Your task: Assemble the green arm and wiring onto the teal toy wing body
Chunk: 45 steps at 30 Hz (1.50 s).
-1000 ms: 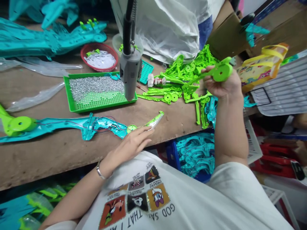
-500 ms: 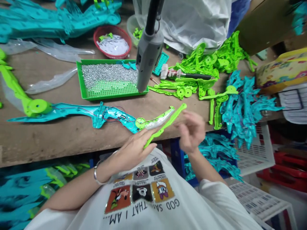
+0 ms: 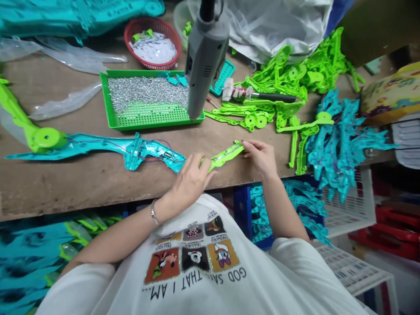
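My left hand (image 3: pixel 190 181) bends its fingers over the near end of a slim green limb (image 3: pixel 229 154), right where that limb meets the turquoise body (image 3: pixel 108 143). The fingers hide the joint, so I cannot tell whether they pinch it or only press on it. My right hand (image 3: pixel 262 159) is clearer: thumb and fingertips pinch the limb's far tip, above the front edge of the counter (image 3: pixel 75 188).

The turquoise body lies lengthwise across the counter to the left of my left hand, with thin dark wires running along it (they loop up in a loose arc near the middle). At its other end sits a second green limb (image 3: pixel 19 113) with a round hub (image 3: pixel 49 139).

Behind the body is a green tray (image 3: pixel 157 124) of small silver pieces (image 3: pixel 147 92), mostly spread along its back half. A grey power tool (image 3: pixel 206 65) hangs over the tray's right end, and a red basket (image 3: pixel 157 65) of flat white pieces is behind the tray. Clear plastic pieces (image 3: pixel 70 103) lie to the tray's left.

To the right, a tool with a black handle (image 3: pixel 275 97) rests among a heap of green parts (image 3: pixel 295 76). Turquoise parts (image 3: pixel 341 140) pile up at the right end of the counter, beside a yellow patterned bag (image 3: pixel 393 98).
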Motion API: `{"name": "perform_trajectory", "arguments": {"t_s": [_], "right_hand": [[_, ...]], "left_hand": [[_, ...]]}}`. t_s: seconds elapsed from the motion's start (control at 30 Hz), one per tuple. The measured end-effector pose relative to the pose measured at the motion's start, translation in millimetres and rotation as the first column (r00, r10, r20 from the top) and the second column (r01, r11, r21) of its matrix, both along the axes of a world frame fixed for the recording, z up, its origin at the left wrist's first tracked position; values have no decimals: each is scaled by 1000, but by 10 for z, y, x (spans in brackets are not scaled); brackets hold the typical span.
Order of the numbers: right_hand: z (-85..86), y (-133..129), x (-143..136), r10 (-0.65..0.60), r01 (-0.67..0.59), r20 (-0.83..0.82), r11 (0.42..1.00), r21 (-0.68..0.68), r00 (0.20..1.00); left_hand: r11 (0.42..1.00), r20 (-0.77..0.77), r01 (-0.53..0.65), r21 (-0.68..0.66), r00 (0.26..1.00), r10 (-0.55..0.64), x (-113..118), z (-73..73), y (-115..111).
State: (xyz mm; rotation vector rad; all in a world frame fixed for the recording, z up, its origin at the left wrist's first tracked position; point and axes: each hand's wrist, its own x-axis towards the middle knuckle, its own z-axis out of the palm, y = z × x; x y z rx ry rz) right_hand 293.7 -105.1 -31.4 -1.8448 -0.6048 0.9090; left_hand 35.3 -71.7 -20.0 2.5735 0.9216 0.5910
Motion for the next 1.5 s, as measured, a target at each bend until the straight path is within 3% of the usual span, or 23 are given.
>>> {"name": "perform_trajectory", "arguments": {"t_s": [0.13, 0.23, 0.63, 0.93, 1.03, 1.13, 1.3, 1.5], "right_hand": [[-75, 91, 14, 57, -57, 3, 998, -17, 998], [-105, 119, 10, 54, -54, 58, 998, -15, 997], [-50, 174, 73, 147, -138, 106, 986, -89, 983], [-53, 206, 148, 205, -190, 132, 975, -117, 970], [-43, 194, 126, 169, -161, 84, 982, -94, 982], [-4, 183, 71, 83, -86, -69, 996, -38, 994], [28, 158, -90, 35, -23, -429, 999, 34, 903], [-87, 144, -271, -25, 104, -424, 981, 165, 905]], "left_hand": [[999, 13, -34, -40, 999, 35, 0, -167, 45], [998, 4, -41, -53, 999, 41, -20, -208, 63], [999, -166, -35, 11, 985, 37, -22, -154, 127], [987, -313, 158, 10, 938, -147, -65, -107, 194], [983, -337, 183, -8, 925, -175, -72, -125, 195], [982, -346, 189, -14, 921, -182, -87, -131, 191], [982, -323, 188, 4, 930, -177, -124, -154, 173], [984, -304, 180, -8, 937, -174, -128, -187, 176]]}}
